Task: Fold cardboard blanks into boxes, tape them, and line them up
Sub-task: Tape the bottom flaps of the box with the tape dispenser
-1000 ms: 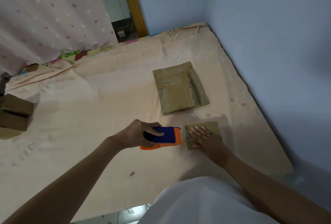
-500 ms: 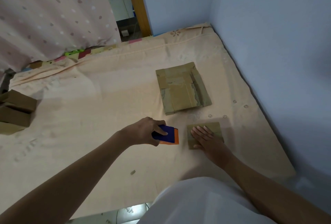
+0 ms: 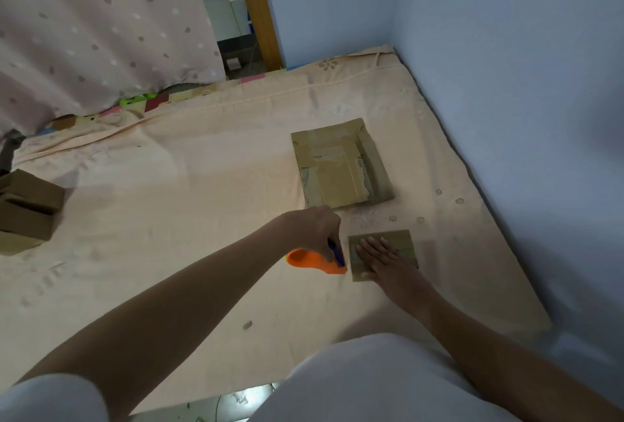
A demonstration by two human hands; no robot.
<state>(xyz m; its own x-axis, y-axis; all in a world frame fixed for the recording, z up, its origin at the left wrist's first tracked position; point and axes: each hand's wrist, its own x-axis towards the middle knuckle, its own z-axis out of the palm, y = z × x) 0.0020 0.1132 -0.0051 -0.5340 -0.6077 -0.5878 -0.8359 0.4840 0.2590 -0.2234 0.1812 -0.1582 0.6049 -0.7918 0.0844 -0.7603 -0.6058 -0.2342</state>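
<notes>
A small flat cardboard piece lies on the peach sheet, and my right hand rests flat on it with fingers spread. My left hand grips an orange and blue tape dispenser, tipped on end right beside the piece's left edge. A larger flattened cardboard blank with tape strips lies just beyond them. Folded brown boxes sit at the far left edge of the bed.
The bed runs into a blue wall on the right and behind. A dotted pink curtain hangs at the back left beside a wooden door frame. A small scrap lies near my knee.
My left hand has turned the tape dispenser from lying flat to standing on end and brought it close to the small cardboard piece. My right hand stays pressed on the piece.
</notes>
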